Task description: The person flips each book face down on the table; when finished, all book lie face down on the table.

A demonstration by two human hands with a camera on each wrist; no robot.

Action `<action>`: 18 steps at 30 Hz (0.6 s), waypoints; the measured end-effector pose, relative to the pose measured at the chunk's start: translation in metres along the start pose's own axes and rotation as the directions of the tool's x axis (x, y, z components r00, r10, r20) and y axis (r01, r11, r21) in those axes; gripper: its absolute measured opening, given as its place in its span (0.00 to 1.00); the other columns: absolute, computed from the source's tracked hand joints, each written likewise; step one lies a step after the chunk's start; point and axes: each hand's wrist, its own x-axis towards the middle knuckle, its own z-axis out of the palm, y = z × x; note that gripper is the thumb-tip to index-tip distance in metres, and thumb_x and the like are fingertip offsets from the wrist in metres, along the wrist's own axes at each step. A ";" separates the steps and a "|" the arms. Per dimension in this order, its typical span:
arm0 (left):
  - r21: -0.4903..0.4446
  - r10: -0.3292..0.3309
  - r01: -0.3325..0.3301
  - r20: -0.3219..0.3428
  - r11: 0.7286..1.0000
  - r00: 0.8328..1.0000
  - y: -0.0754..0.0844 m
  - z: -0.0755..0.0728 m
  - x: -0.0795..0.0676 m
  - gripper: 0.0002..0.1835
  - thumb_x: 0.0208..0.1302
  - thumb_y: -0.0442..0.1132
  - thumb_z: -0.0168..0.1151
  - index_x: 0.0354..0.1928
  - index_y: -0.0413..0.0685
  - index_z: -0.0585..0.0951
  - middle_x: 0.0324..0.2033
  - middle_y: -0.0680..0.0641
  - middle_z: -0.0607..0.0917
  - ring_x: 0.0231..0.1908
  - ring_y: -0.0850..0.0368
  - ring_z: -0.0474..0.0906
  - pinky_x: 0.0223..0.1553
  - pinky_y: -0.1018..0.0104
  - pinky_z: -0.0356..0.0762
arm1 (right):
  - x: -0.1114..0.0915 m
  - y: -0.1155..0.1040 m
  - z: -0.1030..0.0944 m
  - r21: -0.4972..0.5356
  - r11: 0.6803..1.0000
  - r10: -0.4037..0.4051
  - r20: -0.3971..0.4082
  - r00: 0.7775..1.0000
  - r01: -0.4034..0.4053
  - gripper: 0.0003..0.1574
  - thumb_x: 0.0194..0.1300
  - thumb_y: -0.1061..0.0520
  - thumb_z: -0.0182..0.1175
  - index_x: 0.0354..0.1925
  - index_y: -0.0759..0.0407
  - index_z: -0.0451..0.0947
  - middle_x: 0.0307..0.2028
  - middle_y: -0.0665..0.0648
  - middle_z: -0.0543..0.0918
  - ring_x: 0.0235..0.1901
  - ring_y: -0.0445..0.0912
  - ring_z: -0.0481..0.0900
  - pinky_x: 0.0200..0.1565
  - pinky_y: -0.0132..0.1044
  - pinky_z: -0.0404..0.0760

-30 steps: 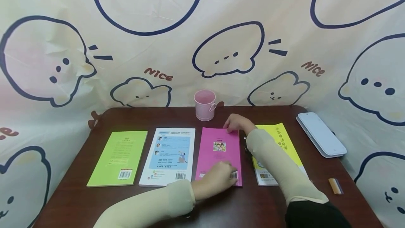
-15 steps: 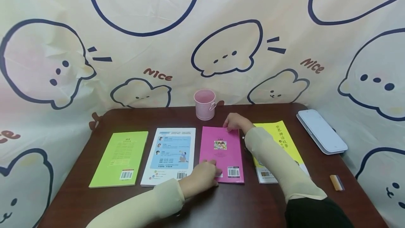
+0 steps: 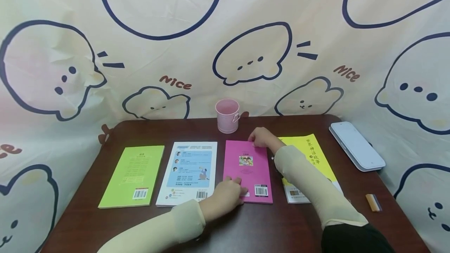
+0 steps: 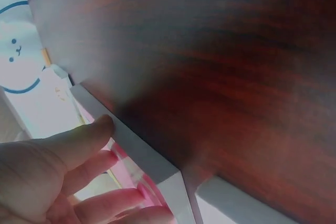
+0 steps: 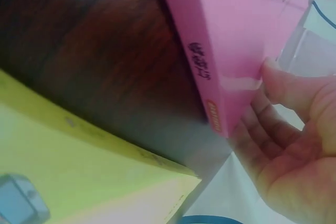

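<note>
A pink book (image 3: 250, 173) lies flat, back cover up, in the middle of a row of books. At its lower left corner my left hand (image 3: 223, 198) has its fingers on the cover. In the left wrist view the thumb of that hand (image 4: 39, 179) presses the page edge (image 4: 139, 150), so the book is pinched there. My right hand (image 3: 264, 138) grips the top right corner. The right wrist view shows this hand (image 5: 302, 140) with its thumb on the pink cover (image 5: 231, 40) and its fingers curled at the end by the spine.
Left of it lie a white and blue book (image 3: 190, 167) and a green book (image 3: 135, 175). A yellow book (image 3: 314, 151) is partly under the right forearm. A pink cup (image 3: 227, 116) stands behind; a white case (image 3: 356, 145) and a small striped block (image 3: 373, 203) sit right.
My left hand has slid left along the pink book's lower edge, from the barcode corner to the left corner. The pink book has shifted slightly right; my right hand stays at the top corner.
</note>
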 end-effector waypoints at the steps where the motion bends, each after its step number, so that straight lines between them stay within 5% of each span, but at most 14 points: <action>1: 0.011 0.004 -0.004 -0.003 1.000 1.000 0.001 0.001 0.000 0.17 0.51 0.48 0.71 0.46 0.61 0.85 0.40 0.47 0.82 0.28 0.57 0.70 0.25 0.72 0.71 | 0.000 0.001 0.001 0.003 1.000 -0.001 -0.001 1.000 0.001 0.14 0.57 0.63 0.64 0.43 0.55 0.85 0.40 0.54 0.86 0.45 0.50 0.80 0.52 0.44 0.77; 13: 0.057 0.030 -0.030 0.010 0.998 1.000 0.003 -0.001 0.002 0.14 0.52 0.49 0.70 0.43 0.60 0.86 0.38 0.48 0.82 0.27 0.58 0.70 0.24 0.72 0.70 | -0.002 0.000 0.003 -0.051 0.999 -0.009 -0.021 1.000 0.007 0.15 0.61 0.61 0.61 0.47 0.55 0.84 0.45 0.56 0.84 0.50 0.52 0.78 0.54 0.46 0.75; 18: 0.004 0.032 -0.032 0.065 0.999 0.997 0.005 -0.004 0.007 0.10 0.54 0.49 0.68 0.38 0.57 0.86 0.30 0.52 0.80 0.26 0.60 0.70 0.25 0.71 0.70 | -0.017 0.025 -0.016 -0.065 0.996 0.055 -0.060 0.997 -0.059 0.21 0.64 0.60 0.56 0.56 0.59 0.77 0.54 0.60 0.79 0.59 0.56 0.71 0.59 0.50 0.70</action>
